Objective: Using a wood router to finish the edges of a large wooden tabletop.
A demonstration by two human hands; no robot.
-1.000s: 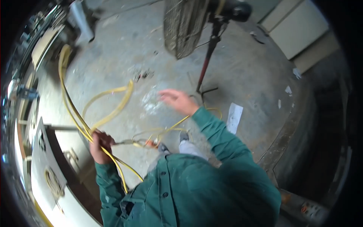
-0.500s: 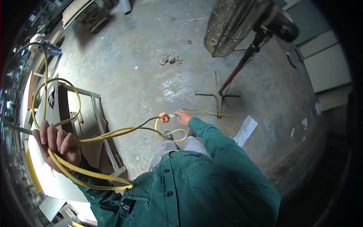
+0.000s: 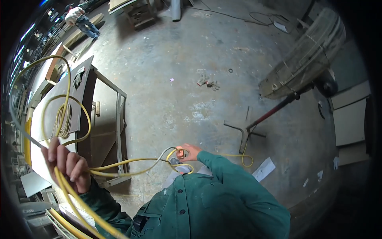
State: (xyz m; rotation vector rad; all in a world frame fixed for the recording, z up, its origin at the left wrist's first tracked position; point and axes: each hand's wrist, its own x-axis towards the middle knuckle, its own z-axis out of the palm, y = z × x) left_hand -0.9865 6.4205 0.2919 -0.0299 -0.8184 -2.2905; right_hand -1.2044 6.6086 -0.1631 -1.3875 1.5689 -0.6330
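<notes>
My left hand [image 3: 68,165], at the left, is closed around several strands of a yellow cable [image 3: 135,160]. Loops of it rise above the fist, and thicker-looking strands hang down past the wrist toward the lower edge. My right hand [image 3: 191,151], low in front of my body, grips an orange plug or socket end [image 3: 180,153]; its exact kind is partly hidden by the fingers. Between the two hands the cable runs slack, with a small loop beside the orange end. A thinner stretch of yellow cable trails along the floor to the right, toward the fan stand.
A large pedestal fan [image 3: 304,57] stands at the right on a cross-shaped base. Work gloves [image 3: 208,82] lie on the floor. At the left, a metal-framed table [image 3: 118,115] carries a dark board with a glove [image 3: 78,77]. Paper [image 3: 263,169] lies at right. A person [image 3: 81,20] bends at far left.
My right hand has closed over the orange end, which was just left of its fingers before. My view has shifted, so the fan and floor gloves sit farther right and more of the left table shows.
</notes>
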